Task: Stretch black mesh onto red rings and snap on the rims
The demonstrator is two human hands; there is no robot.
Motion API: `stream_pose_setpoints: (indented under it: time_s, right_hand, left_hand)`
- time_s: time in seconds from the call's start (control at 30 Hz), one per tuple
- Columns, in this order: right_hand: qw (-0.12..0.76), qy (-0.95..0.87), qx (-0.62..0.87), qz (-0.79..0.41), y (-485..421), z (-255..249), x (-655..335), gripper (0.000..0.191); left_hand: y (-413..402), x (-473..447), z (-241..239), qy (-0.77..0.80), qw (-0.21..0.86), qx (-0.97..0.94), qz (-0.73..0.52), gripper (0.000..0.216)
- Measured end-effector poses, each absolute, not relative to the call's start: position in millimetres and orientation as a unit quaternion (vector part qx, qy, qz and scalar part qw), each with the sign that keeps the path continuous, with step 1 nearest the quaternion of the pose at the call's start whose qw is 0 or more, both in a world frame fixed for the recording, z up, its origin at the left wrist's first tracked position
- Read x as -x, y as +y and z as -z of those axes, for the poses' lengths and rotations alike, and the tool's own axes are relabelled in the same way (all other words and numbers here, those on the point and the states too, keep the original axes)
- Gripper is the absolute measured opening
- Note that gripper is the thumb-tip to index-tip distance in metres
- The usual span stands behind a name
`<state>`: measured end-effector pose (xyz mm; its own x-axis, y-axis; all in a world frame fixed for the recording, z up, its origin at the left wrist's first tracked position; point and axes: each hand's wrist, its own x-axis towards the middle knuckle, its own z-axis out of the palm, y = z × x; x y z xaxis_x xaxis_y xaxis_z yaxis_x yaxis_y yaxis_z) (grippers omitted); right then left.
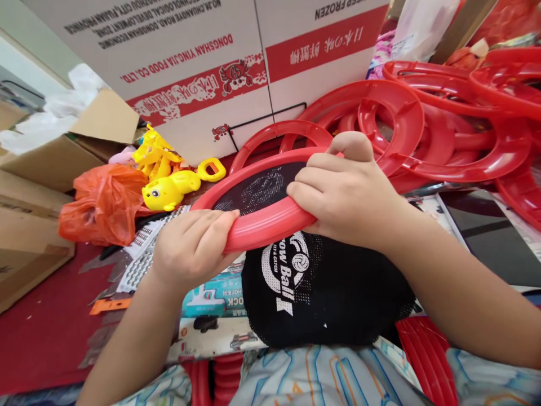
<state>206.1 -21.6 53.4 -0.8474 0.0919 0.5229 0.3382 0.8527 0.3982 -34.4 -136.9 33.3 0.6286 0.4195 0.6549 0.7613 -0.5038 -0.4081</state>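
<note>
Red surface [46, 332]: stacked rings [465, 152], yellow toys [169, 192], carton [190, 62] beyond the netted ring [262, 228]

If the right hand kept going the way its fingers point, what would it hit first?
The right hand grips the ring; its fingers point left across the mesh, so that comes first, then perhaps the yellow toy.

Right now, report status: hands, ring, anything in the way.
Left hand and right hand both gripping ring. Black net hangs under it. Spare rings piled behind.
</note>
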Motion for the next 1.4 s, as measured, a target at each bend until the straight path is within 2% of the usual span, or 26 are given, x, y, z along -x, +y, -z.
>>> stream_pose_setpoints:
  time_s: [0.07,0.17,0.27,0.37,0.5,0.67,0.83,0.93,1.1,1.27,1.4]
  right_hand:
    - [0.258,-0.921,0.119,0.267,-23.2,-54.8,-199.8,0.031]
    - [0.266,-0.917,0.132,0.266,-27.0,-58.5,-189.6,0.036]
    - [0.299,-0.912,0.138,0.245,-28.9,-60.2,-186.9,0.048]
    - [0.336,-0.914,0.12,0.194,-25.4,-61.6,-193.9,0.054]
    - [0.34,-0.923,0.078,0.163,-18.5,-73.1,-205.2,0.041]
    - [0.344,-0.913,0.043,0.215,-24.0,-99.7,-205.3,0.044]
    - [0.366,-0.893,0.028,0.262,-35.9,-115.3,-203.2,0.019]
    - [0.383,-0.885,0.014,0.264,-40.7,-117.1,-204.5,0.013]
    - [0.379,-0.886,0.005,0.269,-39.6,-113.1,-204.1,0.014]
    - [0.349,-0.894,-0.004,0.283,-32.7,-110.4,-199.0,0.043]
    - [0.338,-0.9,-0.005,0.275,-34.3,-110.0,-195.2,0.036]
  left_hand:
    - [-139.9,30.6,-34.7,-0.416,0.336,0.814,0.227,0.029]
    - [-144.3,22.2,-40.6,-0.495,0.33,0.774,0.217,0.045]
    - [-145.1,20.3,-45.6,-0.488,0.344,0.765,0.242,0.053]
    - [-142.9,28.1,-46.2,-0.451,0.34,0.774,0.285,0.047]
    - [-141.8,39.7,-43.4,-0.434,0.317,0.77,0.345,0.042]
    - [-142.4,42.1,-42.3,-0.429,0.339,0.741,0.39,0.035]
    - [-138.5,46.0,-48.7,-0.393,0.363,0.731,0.423,0.032]
    - [-141.5,45.8,-51.0,-0.378,0.354,0.737,0.434,0.029]
    - [-149.3,39.8,-43.6,-0.419,0.329,0.73,0.428,0.032]
    - [-143.2,41.1,-32.3,-0.428,0.3,0.721,0.455,0.032]
    - [-141.9,41.7,-28.5,-0.422,0.292,0.725,0.459,0.029]
